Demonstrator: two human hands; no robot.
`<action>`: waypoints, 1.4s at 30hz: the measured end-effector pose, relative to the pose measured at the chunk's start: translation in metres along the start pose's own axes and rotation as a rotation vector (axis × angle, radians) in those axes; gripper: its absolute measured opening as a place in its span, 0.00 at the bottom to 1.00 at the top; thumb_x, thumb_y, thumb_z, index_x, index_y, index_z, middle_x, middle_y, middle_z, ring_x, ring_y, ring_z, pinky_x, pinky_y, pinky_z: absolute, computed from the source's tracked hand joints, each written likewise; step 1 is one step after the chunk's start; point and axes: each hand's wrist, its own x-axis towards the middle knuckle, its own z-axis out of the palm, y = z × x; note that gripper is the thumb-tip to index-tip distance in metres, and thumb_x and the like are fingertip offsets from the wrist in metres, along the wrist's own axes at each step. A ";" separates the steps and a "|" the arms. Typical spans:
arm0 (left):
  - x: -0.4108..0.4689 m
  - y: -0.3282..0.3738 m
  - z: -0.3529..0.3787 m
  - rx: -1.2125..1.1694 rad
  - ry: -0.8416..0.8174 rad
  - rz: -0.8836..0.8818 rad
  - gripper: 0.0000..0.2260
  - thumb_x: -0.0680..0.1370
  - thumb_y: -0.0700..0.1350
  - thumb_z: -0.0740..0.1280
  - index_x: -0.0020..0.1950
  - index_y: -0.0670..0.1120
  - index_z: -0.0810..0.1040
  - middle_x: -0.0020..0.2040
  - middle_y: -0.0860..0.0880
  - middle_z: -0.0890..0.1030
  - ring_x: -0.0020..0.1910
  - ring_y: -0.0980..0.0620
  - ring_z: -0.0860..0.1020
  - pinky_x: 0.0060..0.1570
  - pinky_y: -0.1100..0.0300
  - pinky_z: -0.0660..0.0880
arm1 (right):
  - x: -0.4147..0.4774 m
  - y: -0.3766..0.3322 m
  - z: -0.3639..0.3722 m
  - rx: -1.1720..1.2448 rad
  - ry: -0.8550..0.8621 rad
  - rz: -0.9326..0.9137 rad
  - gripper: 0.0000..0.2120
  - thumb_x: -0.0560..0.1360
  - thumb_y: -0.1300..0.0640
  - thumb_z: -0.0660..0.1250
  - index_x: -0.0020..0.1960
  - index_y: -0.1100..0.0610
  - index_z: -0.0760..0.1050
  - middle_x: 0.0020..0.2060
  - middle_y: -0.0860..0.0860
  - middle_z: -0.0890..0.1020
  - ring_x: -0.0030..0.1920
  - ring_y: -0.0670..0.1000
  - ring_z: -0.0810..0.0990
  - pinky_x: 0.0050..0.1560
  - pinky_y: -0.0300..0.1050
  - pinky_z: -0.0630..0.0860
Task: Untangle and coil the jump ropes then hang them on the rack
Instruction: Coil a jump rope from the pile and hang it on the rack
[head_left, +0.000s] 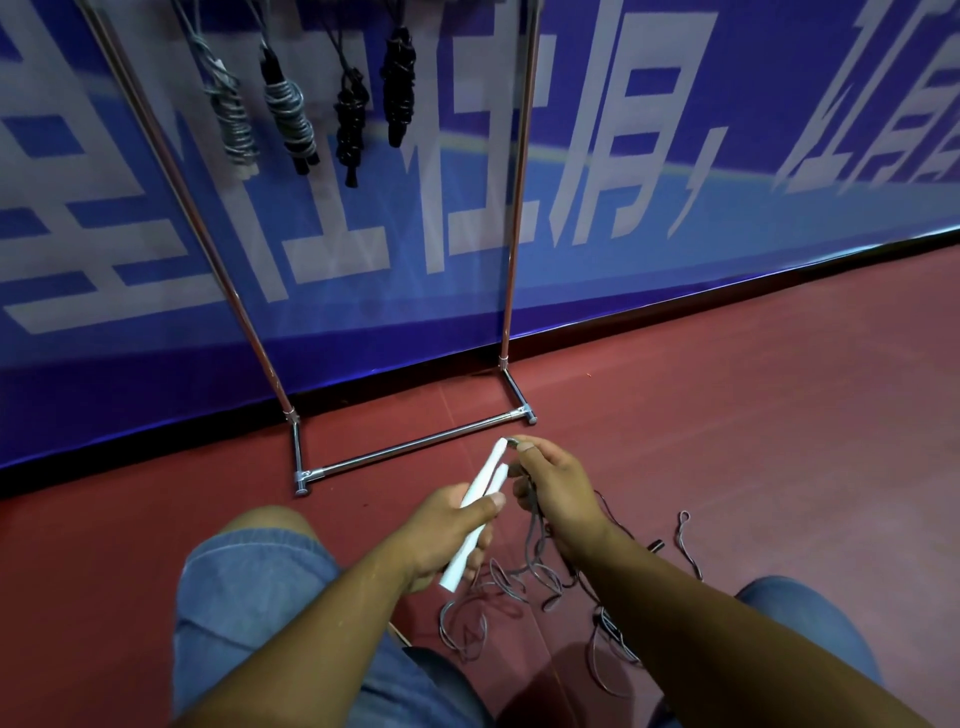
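Pair of slim white plastic jump-rope handles (480, 512) held side by side in the left hand (441, 532), fingers curled round the lower half, thumb pressed across the front; handles tilt up and to the right, tips near the rack's base. Thin grey rope cord (535, 545) runs from the handle tips into the right hand (558, 488), which pinches it between thumb and forefinger just beside the tips, other fingers loosely curled over the strand. Below the hands the cord drops to the dark red floor (727, 415) and lies in loose tangled loops between the knees. A second, darker cord with a black handle (655, 545) lies to the right, partly hidden behind the right forearm. Blue denim shorts (249, 582) cover both knees, near left and near right. Chrome tube rack (415, 448) stands farther off, left of centre, feet on the floor. Four coiled ropes hang from it at top left: two grey bundles (234, 119) and two black bundles (397, 88). Behind it, a blue banner with large white characters (675, 156).
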 end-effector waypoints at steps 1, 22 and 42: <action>0.001 -0.001 0.001 -0.015 0.029 0.005 0.10 0.84 0.48 0.67 0.57 0.41 0.72 0.33 0.45 0.75 0.25 0.50 0.71 0.26 0.60 0.69 | 0.000 0.001 0.000 -0.013 0.010 0.004 0.10 0.83 0.58 0.63 0.55 0.58 0.82 0.37 0.56 0.79 0.31 0.50 0.69 0.31 0.42 0.64; 0.011 0.010 -0.004 -0.154 0.459 0.199 0.08 0.84 0.48 0.65 0.53 0.44 0.76 0.34 0.48 0.76 0.28 0.51 0.74 0.28 0.57 0.73 | -0.024 0.013 0.025 -0.368 -0.117 -0.081 0.21 0.81 0.62 0.62 0.71 0.48 0.76 0.35 0.47 0.82 0.32 0.46 0.77 0.34 0.41 0.76; 0.015 0.014 -0.010 -0.141 0.563 0.242 0.12 0.81 0.49 0.70 0.44 0.42 0.78 0.34 0.45 0.79 0.32 0.48 0.78 0.33 0.54 0.76 | -0.029 0.020 0.042 -0.672 -0.217 -0.298 0.24 0.81 0.57 0.63 0.71 0.36 0.72 0.46 0.37 0.83 0.43 0.38 0.78 0.43 0.36 0.72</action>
